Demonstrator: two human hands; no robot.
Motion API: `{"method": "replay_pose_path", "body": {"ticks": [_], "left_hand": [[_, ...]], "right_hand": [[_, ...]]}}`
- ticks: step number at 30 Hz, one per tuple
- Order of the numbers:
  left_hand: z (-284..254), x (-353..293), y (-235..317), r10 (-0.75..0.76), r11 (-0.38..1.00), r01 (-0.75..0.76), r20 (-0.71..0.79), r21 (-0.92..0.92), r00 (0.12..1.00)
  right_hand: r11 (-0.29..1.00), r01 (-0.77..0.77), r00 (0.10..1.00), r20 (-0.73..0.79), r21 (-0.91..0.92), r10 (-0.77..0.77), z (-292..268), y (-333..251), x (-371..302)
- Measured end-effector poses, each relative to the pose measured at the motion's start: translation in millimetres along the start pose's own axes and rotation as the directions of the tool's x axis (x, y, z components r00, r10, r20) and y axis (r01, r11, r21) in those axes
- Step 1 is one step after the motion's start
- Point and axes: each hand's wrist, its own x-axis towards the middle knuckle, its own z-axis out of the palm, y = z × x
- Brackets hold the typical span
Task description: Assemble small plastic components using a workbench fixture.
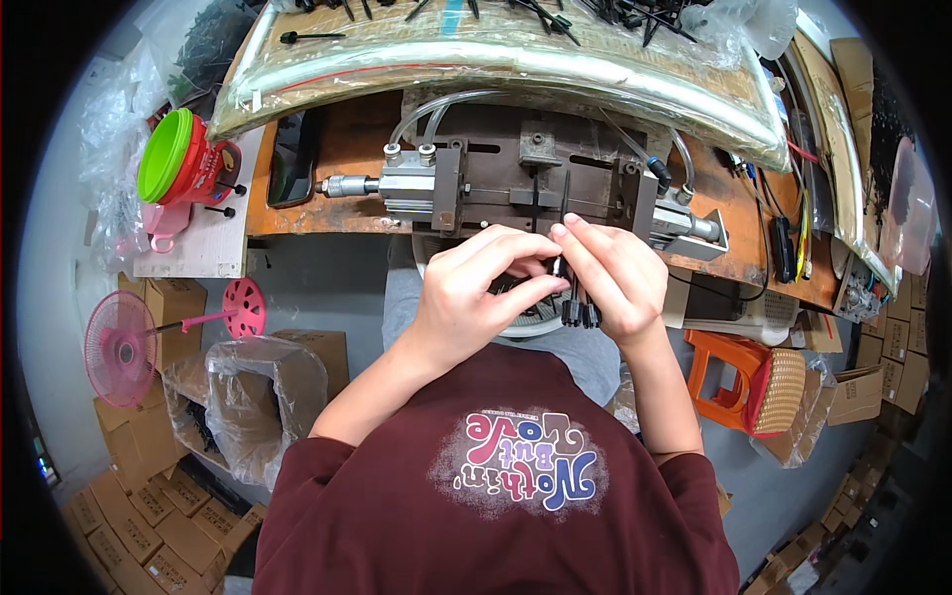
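My left hand (466, 283) and my right hand (625, 273) meet in front of a dark metal fixture (496, 134). Between their fingertips is a thin black rod (566, 188), its tip pointing away from me toward the fixture. The left thumb and fingers pinch its near end. The right thumb and fingers also close around it. Below the right palm hangs a bunch of black rods (581, 315) with thicker ends, gripped by the curled right fingers, which partly hide them. At the fixture's middle another dark slim piece (535, 186) stands between two metal jaws.
Air cylinders with clear hoses flank the fixture, one at left (407, 188) and one at right (684, 223). Behind it, a plastic-wrapped raised board (516, 74) carries scattered black rods. A phone (292, 159) and a red bucket (193, 164) are at left; an orange stool (729, 372) stands right.
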Motion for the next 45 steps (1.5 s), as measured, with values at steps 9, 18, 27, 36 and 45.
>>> {"method": "replay_pose_path", "body": {"ticks": [9,18,27,36,45], "left_hand": [[8,-10,-28,0.223,0.789,-0.265,0.144,0.554,0.964],[10,-4,-37,0.213,0.7,-0.293,0.201,0.651,0.956],[10,-3,-36,0.165,0.738,-0.252,0.194,0.626,0.967],[-1,-18,-12,-0.447,0.621,0.446,0.176,-0.644,0.877],[-4,-20,5,-0.361,0.861,0.4,0.178,-0.315,0.916]], "right_hand": [[0.962,-0.269,0.954,-0.125,0.039,0.272,-2,12,-6],[0.964,-0.237,0.956,-0.148,0.124,0.254,-5,9,-12],[0.974,-0.227,0.956,-0.188,0.024,0.227,-10,6,-14],[0.994,-0.071,0.988,-0.14,-0.078,0.06,-9,5,-18],[0.998,0.033,0.999,0.004,-0.055,-0.033,2,-5,-8]]}}
